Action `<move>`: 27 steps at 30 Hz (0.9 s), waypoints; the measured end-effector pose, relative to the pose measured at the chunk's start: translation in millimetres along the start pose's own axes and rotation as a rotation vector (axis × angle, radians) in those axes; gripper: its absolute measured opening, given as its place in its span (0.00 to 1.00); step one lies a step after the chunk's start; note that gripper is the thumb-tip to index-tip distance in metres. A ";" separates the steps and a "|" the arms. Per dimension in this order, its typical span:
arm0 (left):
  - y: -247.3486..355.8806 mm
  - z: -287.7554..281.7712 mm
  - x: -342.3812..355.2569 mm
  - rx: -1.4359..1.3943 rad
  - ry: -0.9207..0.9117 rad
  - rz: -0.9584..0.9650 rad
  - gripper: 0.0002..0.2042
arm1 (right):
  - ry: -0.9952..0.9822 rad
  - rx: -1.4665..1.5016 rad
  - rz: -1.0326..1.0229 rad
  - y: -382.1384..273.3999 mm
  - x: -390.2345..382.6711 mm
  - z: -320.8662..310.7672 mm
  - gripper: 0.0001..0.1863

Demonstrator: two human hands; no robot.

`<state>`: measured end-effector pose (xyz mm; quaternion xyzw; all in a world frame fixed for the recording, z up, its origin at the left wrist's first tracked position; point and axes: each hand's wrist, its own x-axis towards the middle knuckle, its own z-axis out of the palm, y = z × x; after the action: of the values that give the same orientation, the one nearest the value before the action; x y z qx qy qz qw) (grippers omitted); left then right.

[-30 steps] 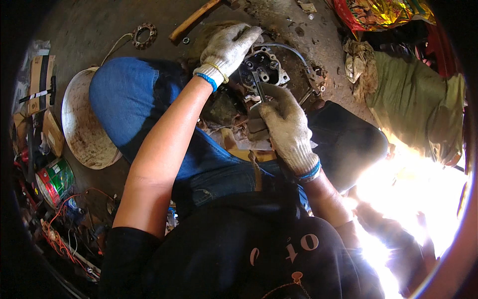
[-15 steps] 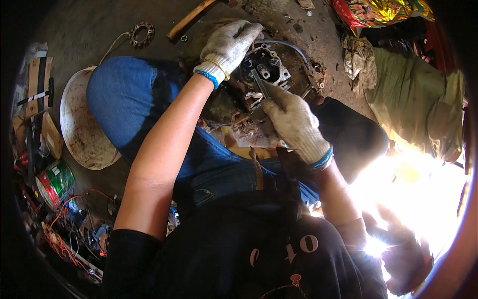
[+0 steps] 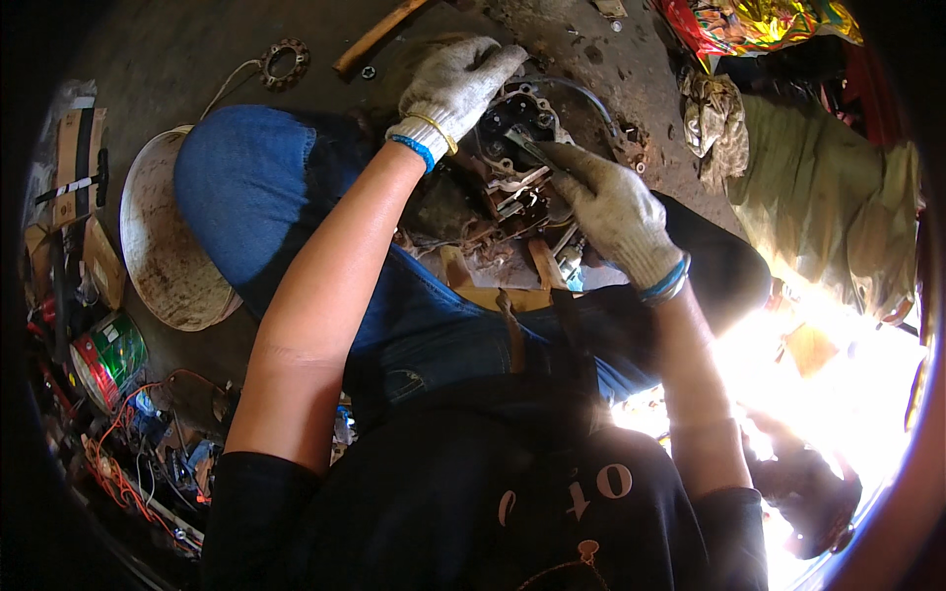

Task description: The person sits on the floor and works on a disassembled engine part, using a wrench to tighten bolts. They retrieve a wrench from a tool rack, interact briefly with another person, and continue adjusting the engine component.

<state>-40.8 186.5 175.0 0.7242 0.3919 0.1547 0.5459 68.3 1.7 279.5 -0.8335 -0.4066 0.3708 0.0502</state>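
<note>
A metal engine casing [image 3: 564, 131], dark inside with a scalloped rim, sits on the ground between my knees. My left hand [image 3: 455, 84], in a dirty white glove, grips its far left edge; the fingertips are partly hidden. Another dirty white glove covers my right hand [image 3: 616, 209], closed round a flat metal scraper-like tool [image 3: 525, 144]. The tool's tip reaches into the casing's opening, and its rear end is hidden in the glove. Below the opening, shiny metal parts [image 3: 522, 201] stick out of the assembly.
A wooden handle [image 3: 379, 37] lies beyond my left hand, near a nut [image 3: 369, 73] and a round ring part [image 3: 284, 65]. A dirty white basin [image 3: 163, 246] stands left of my knee. Rags [image 3: 714, 123] and green cloth [image 3: 818, 197] lie at right.
My right hand has shifted right and slightly back towards me, and the tool lies at a flatter slant. Metal parts under the opening show more. My left hand has barely moved.
</note>
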 end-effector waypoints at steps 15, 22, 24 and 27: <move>3.4 -0.2 -4.7 -0.012 0.068 0.101 0.22 | 0.140 -0.111 -0.319 29.2 40.8 -16.8 0.24; 0.6 -1.8 -1.8 -0.040 0.012 0.049 0.21 | 0.126 0.455 -0.149 21.5 25.7 -24.4 0.18; 0.1 -2.2 -1.5 -0.048 -0.008 0.007 0.21 | 0.123 0.566 -0.049 15.4 9.3 -23.8 0.19; -1.6 -0.1 -0.3 -0.011 0.046 0.094 0.21 | 0.130 0.741 0.063 2.8 -13.6 -7.9 0.19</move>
<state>-41.7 186.5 173.7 0.7349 0.3692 0.1989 0.5330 69.9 -8.2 291.9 -0.7928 -0.2150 0.4404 0.3625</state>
